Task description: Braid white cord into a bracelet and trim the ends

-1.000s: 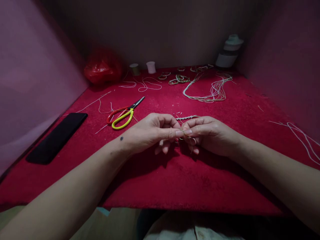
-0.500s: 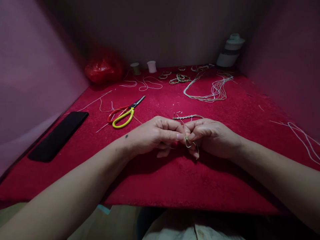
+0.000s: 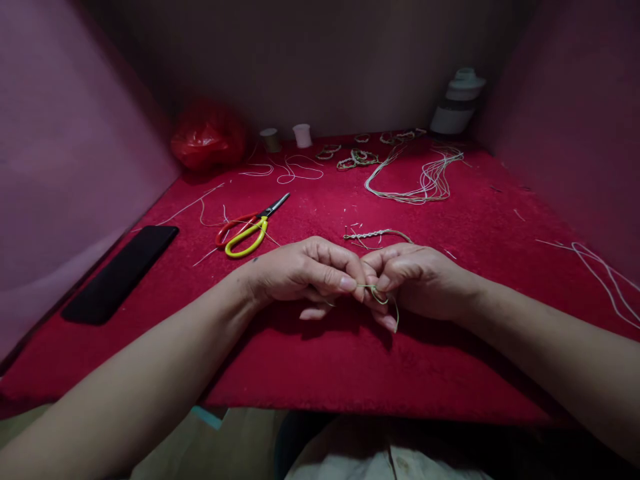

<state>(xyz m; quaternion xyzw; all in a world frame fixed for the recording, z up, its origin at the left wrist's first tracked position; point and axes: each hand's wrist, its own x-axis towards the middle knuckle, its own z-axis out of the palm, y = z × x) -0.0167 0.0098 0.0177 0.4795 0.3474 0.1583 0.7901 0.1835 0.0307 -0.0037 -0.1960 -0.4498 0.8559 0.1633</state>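
A thin green cord [image 3: 381, 299] is stretched between my two hands, with a small loop and a loose end hanging below. My left hand [image 3: 320, 270] pinches one part of it between thumb and forefinger. Close beside it, my right hand [image 3: 415, 273] pinches the cord near the loop. Just beyond my fingers, a braided cord piece [image 3: 373, 234] lies on the red cloth [image 3: 300, 373], and its right end runs behind my right hand. Bits of cut thread lie around it.
Scissors [image 3: 250, 230] with red and yellow handles and a black phone [image 3: 123, 273] lie left. Behind are a red plastic bag [image 3: 209, 137], two thread spools [image 3: 302, 136], braided loops [image 3: 357, 159], a cord bundle [image 3: 407, 197] and a white bottle [image 3: 457, 103]. More cord [image 3: 600, 263] lies right.
My left hand has shifted slightly left and down, drawing a short stretch of cord out between the hands. My right hand keeps its pinch, slightly lower.
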